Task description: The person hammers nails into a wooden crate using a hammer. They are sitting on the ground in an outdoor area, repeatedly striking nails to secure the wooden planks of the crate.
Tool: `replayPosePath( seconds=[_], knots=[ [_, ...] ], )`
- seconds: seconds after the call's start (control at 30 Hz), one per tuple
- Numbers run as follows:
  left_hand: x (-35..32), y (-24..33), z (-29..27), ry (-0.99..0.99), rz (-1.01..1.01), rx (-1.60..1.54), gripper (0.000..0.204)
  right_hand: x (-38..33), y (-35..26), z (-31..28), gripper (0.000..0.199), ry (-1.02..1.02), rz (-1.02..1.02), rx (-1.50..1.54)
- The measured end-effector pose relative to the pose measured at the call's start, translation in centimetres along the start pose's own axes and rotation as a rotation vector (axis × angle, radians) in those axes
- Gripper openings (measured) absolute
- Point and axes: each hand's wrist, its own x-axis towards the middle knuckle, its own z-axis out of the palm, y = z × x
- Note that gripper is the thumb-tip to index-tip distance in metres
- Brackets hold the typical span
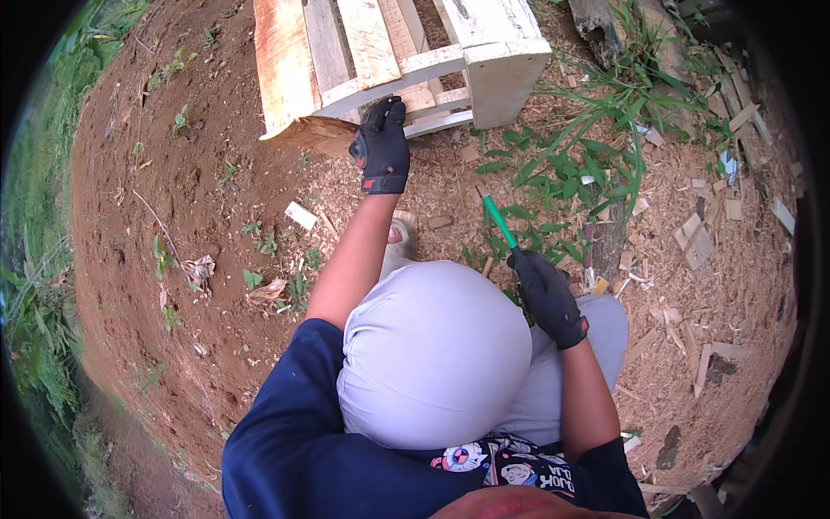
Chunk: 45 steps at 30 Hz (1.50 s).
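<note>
A slatted wooden crate (510, 82) with pale, partly whitewashed boards lies tilted at the top of the view. One side board with a raw, barky edge is on its left. My left hand (382, 147), in a black glove, is at the crate's near edge with its fingers curled against the rail; the fingertips are partly hidden. At the right, my right hand (546, 294), also black-gloved, is closed around a slim green tool (495, 216). A narrow, darker tip on this tool points up and left toward the crate, apart from it. Its exact kind is unclear.
My bent knee (437, 350) in grey trousers rises between my arms. Wood shavings and offcuts (696, 242) cover the ground at right, with leafy green plants (571, 173) near the crate. Bare brown soil (190, 156) slopes at left. An old log (596, 26) lies beyond the crate.
</note>
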Motion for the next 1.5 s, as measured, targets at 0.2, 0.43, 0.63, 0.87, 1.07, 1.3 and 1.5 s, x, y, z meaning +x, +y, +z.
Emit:
replayPosePath(
  seconds=[0.2, 0.43, 0.63, 0.87, 1.07, 1.3, 1.5],
  knots=[
    [-0.1, 0.4, -0.3, -0.065, 0.207, 0.051, 0.033, 1.5, -7.3, 1.5, 0.045, 0.237, -0.419, -0.305],
    [-0.3, -0.5, 0.2, 0.005, 0.165, 0.043, 0.034, 8.6, -13.2, 1.9, 0.045, 0.239, -0.359, -0.621],
    [-0.3, -0.2, 0.4, -0.084, -0.008, -0.035, 0.039, 10.7, -14.7, 1.8, 0.042, 0.224, -0.317, -0.765],
    [-0.5, 1.2, 0.6, -0.027, -0.053, -0.101, 0.03, 11.1, -14.6, 2.4, 0.043, 0.224, -0.329, -0.628],
    [-0.6, 0.4, 1.3, -0.068, -0.086, -0.265, 0.046, 11.9, -12.9, 2.9, 0.043, 0.355, -0.46, -0.577],
    [-1.0, -1.7, 2.0, -0.002, 0.04, -0.064, 0.028, 12.3, -13.4, 3.7, 0.042, 0.305, -0.453, -0.622],
    [-0.6, -0.5, 1.1, -0.051, -0.084, -0.078, 0.027, 12.2, -13.3, 3.7, 0.041, 0.291, -0.427, -0.7]
  ],
)
